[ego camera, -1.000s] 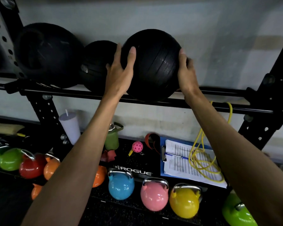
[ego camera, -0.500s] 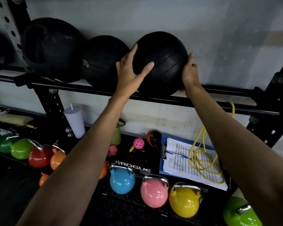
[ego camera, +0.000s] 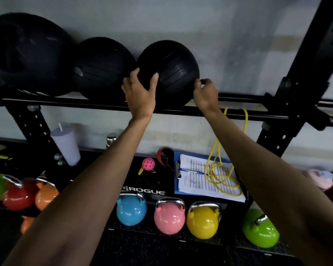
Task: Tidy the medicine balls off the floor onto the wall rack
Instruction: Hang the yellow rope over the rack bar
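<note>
- The medicine ball (ego camera: 173, 70) is seated on the front rail of the wall rack (ego camera: 65, 103), towards the rail's right half and against the wall
- It is pressed against a second black ball (ego camera: 102, 68) on its left; a larger black ball (ego camera: 27, 54) is set at the rail's left end
- The left hand (ego camera: 140, 93) is clamped on the medicine ball's lower left face, with the thumb laid on the front and the fingers wrapped into the gap between the two balls
- The right hand (ego camera: 205, 95) is held just beside the ball's lower right edge with its fingers curled in and nothing seen in it; contact with the ball cannot be told
- A yellow cord (ego camera: 245, 120) is hung over the rail to the right of that hand
- Below, a blue kettlebell (ego camera: 131, 210), a pink kettlebell (ego camera: 169, 217) and a yellow kettlebell (ego camera: 202, 221) are lined along the front edge of a black base (ego camera: 142, 181), with a clipboard (ego camera: 196, 181) at its back right
</note>
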`<state>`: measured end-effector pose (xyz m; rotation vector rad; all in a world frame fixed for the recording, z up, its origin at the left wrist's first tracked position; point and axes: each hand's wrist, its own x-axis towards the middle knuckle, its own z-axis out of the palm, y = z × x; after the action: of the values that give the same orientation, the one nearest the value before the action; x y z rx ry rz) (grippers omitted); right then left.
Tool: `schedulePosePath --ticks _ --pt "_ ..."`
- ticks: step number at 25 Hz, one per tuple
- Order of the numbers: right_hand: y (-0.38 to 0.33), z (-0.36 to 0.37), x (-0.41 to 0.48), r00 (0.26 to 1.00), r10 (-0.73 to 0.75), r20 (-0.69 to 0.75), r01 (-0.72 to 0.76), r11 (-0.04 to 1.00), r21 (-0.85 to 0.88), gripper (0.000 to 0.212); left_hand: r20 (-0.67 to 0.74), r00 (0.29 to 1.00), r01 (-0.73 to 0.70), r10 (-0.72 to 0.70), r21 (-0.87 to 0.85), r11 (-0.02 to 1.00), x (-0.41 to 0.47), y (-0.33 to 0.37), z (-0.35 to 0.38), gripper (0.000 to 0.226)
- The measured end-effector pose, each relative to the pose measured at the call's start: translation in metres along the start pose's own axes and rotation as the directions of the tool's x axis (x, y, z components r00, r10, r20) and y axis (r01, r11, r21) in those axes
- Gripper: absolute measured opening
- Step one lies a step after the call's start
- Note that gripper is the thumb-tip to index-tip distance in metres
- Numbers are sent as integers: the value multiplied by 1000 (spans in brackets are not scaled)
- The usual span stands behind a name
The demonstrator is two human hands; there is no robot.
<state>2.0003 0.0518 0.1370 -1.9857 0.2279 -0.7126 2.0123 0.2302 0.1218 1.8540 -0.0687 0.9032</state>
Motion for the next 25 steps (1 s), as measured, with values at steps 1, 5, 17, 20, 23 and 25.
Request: schedulePosePath --ticks 1,5,17,20,23,25 --pt "2 -5 -11 998 -35 -44 34 999 -17 34 -40 999 -29 28 -36 999 -14 -4 1 53" --pt "23 -33 -54 967 -155 -201 137 985 -104 21 -23 992 -129 127 -146 981 -71 -10 13 14" --pt "135 -83 -74 939 321 -121 -324 946 -3 53 836 547 380 -41 -204 902 -186 -2 105 32" --pt "126 -69 -74 976 216 -31 -212 972 101 38 815 579 387 7 -282 878 -200 -5 107 14" --pt "123 -58 -83 997 76 -2 -75 990 117 24 841 540 441 -24 -259 859 -197 -14 100 14" --pt "125 -60 -91 998 -8 -67 12 998 57 28 846 526 457 -90 -192 868 -184 -18 92 19"
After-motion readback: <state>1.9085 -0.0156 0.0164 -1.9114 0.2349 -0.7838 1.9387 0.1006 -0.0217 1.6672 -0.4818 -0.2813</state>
